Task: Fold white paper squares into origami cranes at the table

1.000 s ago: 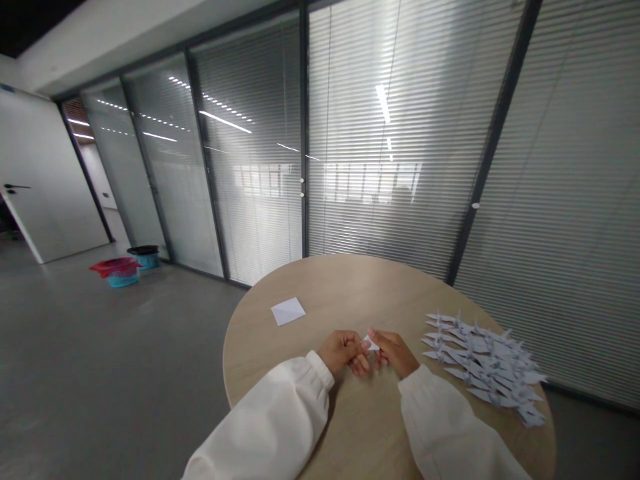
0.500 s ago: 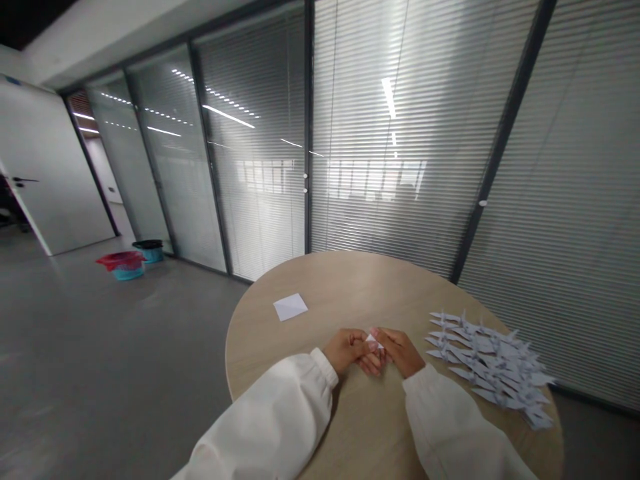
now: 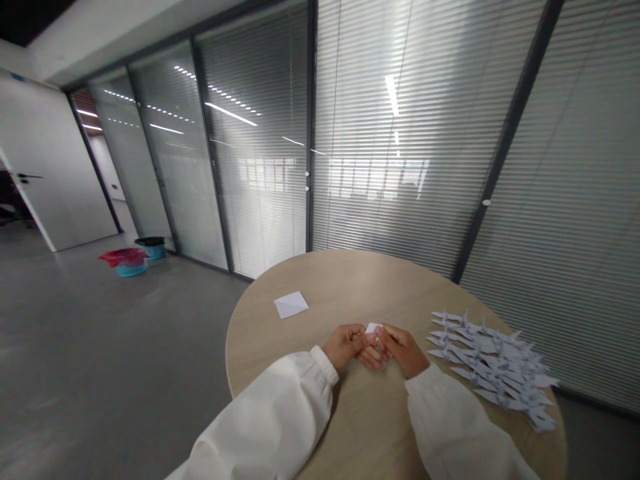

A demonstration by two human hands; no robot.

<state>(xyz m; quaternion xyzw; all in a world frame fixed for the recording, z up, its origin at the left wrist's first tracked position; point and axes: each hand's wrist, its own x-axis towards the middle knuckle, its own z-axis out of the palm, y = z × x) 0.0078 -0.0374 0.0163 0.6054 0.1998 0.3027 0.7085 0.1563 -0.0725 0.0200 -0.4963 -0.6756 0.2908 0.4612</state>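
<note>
Between my two hands is a small folded piece of white paper (image 3: pixel 373 328), pinched by the fingers of both. My left hand (image 3: pixel 346 348) grips it from the left, thumb on top and fingers curled beneath. From the right, my right hand (image 3: pixel 403 349) closes on its edge with thumb and forefinger. Much of the paper is hidden by the fingertips. Farther off to the left lies a flat white paper square (image 3: pixel 291 305) with a crease across it. Many folded paper cranes (image 3: pixel 500 363) sit close together in rows to the right of my right hand.
The round wooden table (image 3: pixel 360 273) stands near a glass partition with blinds (image 3: pixel 390 133). On the floor to the left are a blue bin with a red liner (image 3: pixel 127 261) and another with a black liner (image 3: pixel 154 248). A white door (image 3: pixel 55 167) stands ajar beyond them.
The small folded paper has turned in my fingers and more of its top now shows. My fingers have shifted slightly around it; the cranes and the paper square lie as before.
</note>
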